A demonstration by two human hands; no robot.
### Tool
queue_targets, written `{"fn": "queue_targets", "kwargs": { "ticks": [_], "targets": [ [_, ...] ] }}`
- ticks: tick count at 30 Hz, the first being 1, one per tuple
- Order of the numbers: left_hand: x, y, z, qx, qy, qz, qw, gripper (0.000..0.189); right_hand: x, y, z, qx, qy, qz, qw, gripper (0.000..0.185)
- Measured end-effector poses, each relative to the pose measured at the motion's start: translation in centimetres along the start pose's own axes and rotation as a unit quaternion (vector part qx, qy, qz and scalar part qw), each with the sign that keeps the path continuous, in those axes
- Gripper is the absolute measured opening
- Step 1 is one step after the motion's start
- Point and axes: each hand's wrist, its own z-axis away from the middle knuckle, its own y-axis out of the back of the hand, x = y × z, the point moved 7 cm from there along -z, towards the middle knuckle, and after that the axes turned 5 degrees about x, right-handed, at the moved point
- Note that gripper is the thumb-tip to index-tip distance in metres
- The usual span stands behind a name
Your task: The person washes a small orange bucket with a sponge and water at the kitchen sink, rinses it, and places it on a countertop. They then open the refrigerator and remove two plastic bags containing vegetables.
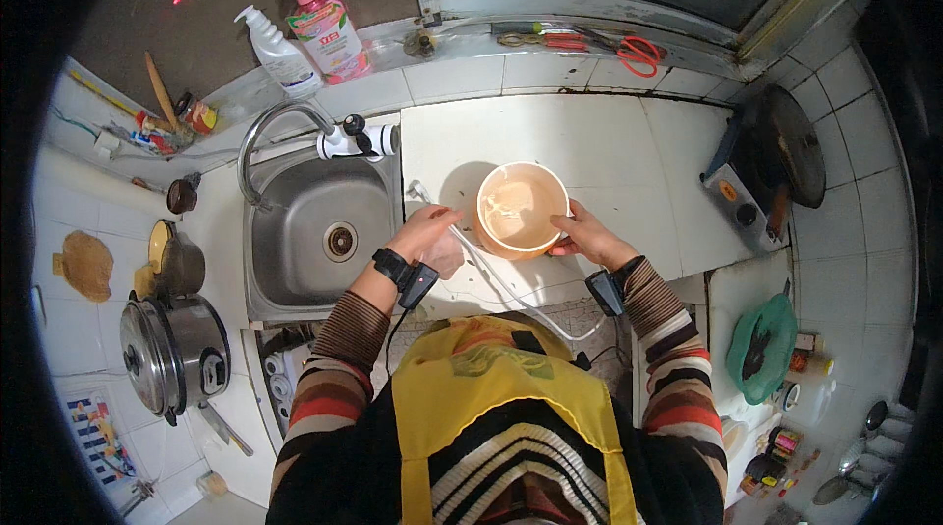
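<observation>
A round cream-coloured pot (521, 210) stands on the white counter, with a pale whitish layer visible inside. My right hand (589, 236) grips its right side, thumb at the rim and fingers against the outer wall. To the left of the pot, my left hand (427, 229) has its fingertips together, apart from the pot. Beneath that hand hangs a thin translucent sheet (444, 256), apparently plastic, pinched by the fingers. A white power cord (508, 285) with its plug (420, 190) runs past the left fingertips and below the pot towards the counter's front edge.
The steel sink (295, 245) with a curved faucet (254, 149) lies left. Pump bottles (324, 31) and red-handled scissors (637, 55) line the window ledge (457, 46). An electric cooker (177, 355) stands far left; a stove (740, 204) and green basket (762, 348) are right.
</observation>
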Motion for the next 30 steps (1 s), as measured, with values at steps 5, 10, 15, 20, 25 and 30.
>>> {"fn": "queue_targets", "kwargs": {
  "ticks": [5,10,15,20,25,30],
  "targets": [
    [2.0,2.2,1.7,0.036,0.019,0.106,0.994,0.042,-3.8,1.5,3.8,0.157,0.142,0.140,0.967,0.062],
    [7.3,0.2,4.0,0.002,0.000,0.369,0.930,0.040,-7.3,-6.4,8.3,-0.022,0.245,0.163,0.956,0.057],
    [11.9,-3.4,6.4,-0.096,-0.120,0.466,0.871,0.029,-9.9,-10.8,7.3,0.028,0.350,0.109,0.930,0.062],
    [14.0,-1.8,7.8,-0.129,-0.221,0.441,0.860,0.032,-11.9,-8.8,4.6,-0.040,0.295,0.010,0.955,0.042],
    [13.1,1.4,5.6,0.010,-0.302,0.299,0.905,0.035,-16.2,-3.1,2.3,0.016,0.318,-0.095,0.943,0.037],
    [7.0,0.1,0.9,0.058,-0.169,0.064,0.982,0.066,-15.9,7.5,-4.3,0.162,0.272,0.147,0.937,0.032]
  ]
}}
